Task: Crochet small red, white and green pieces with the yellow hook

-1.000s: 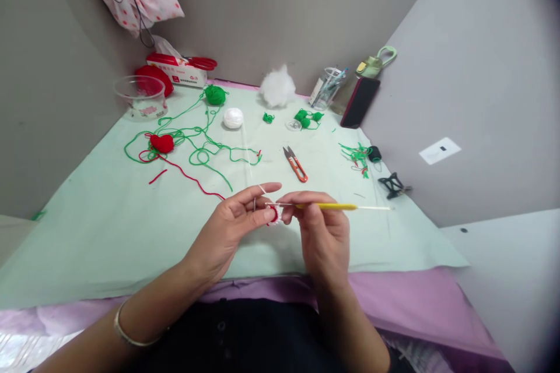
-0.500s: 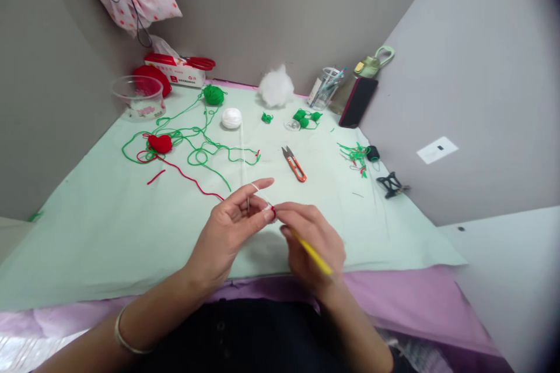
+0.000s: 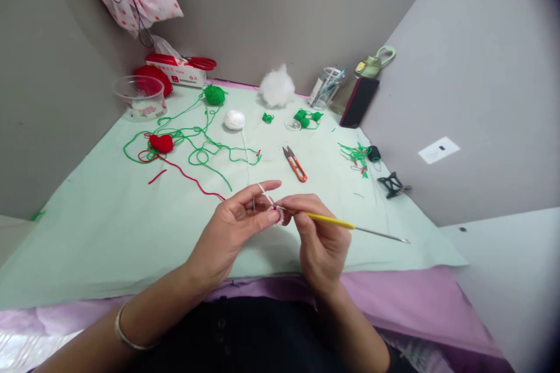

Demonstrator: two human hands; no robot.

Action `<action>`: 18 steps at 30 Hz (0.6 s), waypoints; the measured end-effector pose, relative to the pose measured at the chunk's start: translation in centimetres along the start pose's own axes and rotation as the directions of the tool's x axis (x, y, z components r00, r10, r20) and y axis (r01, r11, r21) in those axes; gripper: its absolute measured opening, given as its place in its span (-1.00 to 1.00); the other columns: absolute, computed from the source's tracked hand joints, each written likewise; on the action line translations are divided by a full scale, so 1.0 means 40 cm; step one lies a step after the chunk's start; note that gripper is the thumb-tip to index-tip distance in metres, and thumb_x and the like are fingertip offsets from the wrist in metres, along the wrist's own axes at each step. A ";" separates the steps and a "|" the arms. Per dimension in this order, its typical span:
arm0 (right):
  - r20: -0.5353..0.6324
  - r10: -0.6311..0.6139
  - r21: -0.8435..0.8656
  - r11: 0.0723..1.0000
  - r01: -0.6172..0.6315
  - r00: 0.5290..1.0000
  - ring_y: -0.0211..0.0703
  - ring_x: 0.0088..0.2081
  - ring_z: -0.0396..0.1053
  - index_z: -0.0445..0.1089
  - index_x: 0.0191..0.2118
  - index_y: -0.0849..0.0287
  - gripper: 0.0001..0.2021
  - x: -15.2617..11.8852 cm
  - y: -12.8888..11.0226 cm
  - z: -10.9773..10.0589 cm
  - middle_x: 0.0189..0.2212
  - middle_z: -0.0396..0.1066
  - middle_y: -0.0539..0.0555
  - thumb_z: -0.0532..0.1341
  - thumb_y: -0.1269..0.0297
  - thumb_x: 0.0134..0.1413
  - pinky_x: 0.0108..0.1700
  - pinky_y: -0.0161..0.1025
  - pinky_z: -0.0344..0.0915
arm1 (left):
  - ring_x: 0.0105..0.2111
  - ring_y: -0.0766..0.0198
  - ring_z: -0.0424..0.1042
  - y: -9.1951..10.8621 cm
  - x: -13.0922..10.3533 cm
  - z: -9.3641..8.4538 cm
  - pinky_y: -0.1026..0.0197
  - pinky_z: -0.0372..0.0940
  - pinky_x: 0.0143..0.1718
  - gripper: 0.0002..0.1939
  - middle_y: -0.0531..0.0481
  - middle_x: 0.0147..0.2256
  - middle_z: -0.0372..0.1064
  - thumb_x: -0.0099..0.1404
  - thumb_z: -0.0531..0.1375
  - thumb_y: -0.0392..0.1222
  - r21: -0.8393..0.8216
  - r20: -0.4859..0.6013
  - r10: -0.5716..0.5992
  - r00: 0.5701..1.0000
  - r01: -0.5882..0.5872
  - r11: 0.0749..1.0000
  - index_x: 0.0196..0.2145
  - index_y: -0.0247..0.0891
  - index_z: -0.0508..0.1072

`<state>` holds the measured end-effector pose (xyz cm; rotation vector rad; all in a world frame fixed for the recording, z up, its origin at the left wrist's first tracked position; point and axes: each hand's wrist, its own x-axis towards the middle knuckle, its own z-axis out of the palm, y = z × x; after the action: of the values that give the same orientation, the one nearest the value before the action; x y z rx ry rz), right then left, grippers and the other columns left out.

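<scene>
The left hand (image 3: 223, 232) pinches the red-and-white piece (image 3: 279, 219) between thumb and fingers, nearer than the snips (image 3: 295, 164) and slightly left of them; a white strand (image 3: 265, 193) crosses its index finger. The right hand (image 3: 324, 242) pinches the yellow hook (image 3: 330, 220), one end at the piece. The snips lie on the surface (image 3: 131, 245) beyond both hands. Left of the snips is a red bundle (image 3: 161, 143); right, green scraps (image 3: 359, 154). Behind and left of them sits the white ball (image 3: 235, 120); farther back, the stuffing (image 3: 277, 86).
</scene>
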<state>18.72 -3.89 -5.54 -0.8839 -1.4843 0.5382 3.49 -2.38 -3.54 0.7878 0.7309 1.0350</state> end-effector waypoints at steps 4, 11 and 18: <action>0.036 -0.164 -0.309 0.936 0.167 0.986 -0.07 -0.11 0.56 0.58 0.08 -0.09 -0.65 -0.020 0.001 -0.003 -0.08 0.58 0.12 0.27 0.48 0.31 -0.16 -0.12 0.55 | -0.18 0.26 0.48 -0.002 0.011 -0.003 0.20 0.32 0.01 -0.58 0.03 -0.29 0.54 0.23 0.48 -0.18 -0.112 -0.013 -0.074 0.997 0.072 0.991 0.06 -0.15 0.64; -0.108 0.172 0.215 0.966 -0.146 0.979 -0.24 -0.39 0.46 0.60 -0.11 0.00 -0.78 0.012 -0.003 -0.016 -0.28 0.53 0.03 0.18 0.33 0.43 -0.32 -0.22 0.44 | -0.31 0.35 0.41 0.008 0.021 -0.020 0.23 0.33 -0.01 -0.72 0.07 -0.37 0.43 0.21 0.47 -0.21 -0.145 -0.028 -0.097 0.995 0.092 0.985 -0.09 -0.20 0.71; 0.001 0.294 0.318 0.906 -0.279 0.956 -0.21 -0.35 0.48 0.61 -0.13 0.07 -0.83 0.015 0.008 -0.012 -0.29 0.58 0.06 0.26 0.20 0.38 -0.27 -0.21 0.47 | -0.23 0.29 0.45 0.009 0.010 -0.013 0.24 0.31 -0.08 -0.62 0.08 -0.31 0.48 0.17 0.51 -0.18 0.080 -0.027 0.009 1.000 -0.007 0.997 -0.02 -0.05 0.69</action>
<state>19.27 -3.32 -5.38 -0.8571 -1.1862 0.9396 3.02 -1.77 -3.58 0.8477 0.7966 1.0306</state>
